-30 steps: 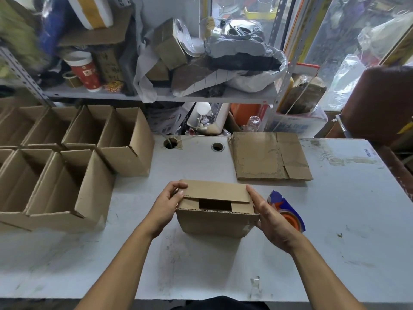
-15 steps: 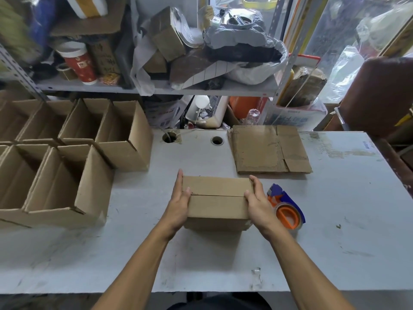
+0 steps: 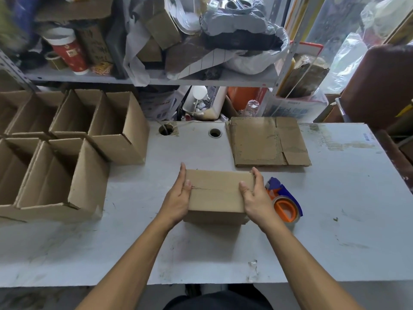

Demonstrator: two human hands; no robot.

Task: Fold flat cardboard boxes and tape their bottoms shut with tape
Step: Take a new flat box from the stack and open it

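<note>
Box: a small cardboard box (image 3: 216,193) stands on the white table (image 3: 335,220), near the middle and close to the person, its two flaps folded down so they meet along a seam across the top
Left hand: the left hand (image 3: 177,199) lies along the box's left edge, fingers straight and together against the side, thumb resting on top by the seam; it presses rather than grips
Right hand: the right hand (image 3: 257,198) mirrors it on the right edge, fingers straight along the side, thumb laid on the top flap
Tape: a blue and orange tape dispenser (image 3: 285,201) with a roll of tape lies on the table just beside the right hand, apart from the box
Flat cardboard: a stack of unfolded boxes (image 3: 268,142) lies flat behind the box, near the table's far edge
Finished boxes: open boxes (image 3: 67,153) stand packed together on the left of the table
Shelf: a cluttered shelf (image 3: 156,79) runs behind the table
</note>
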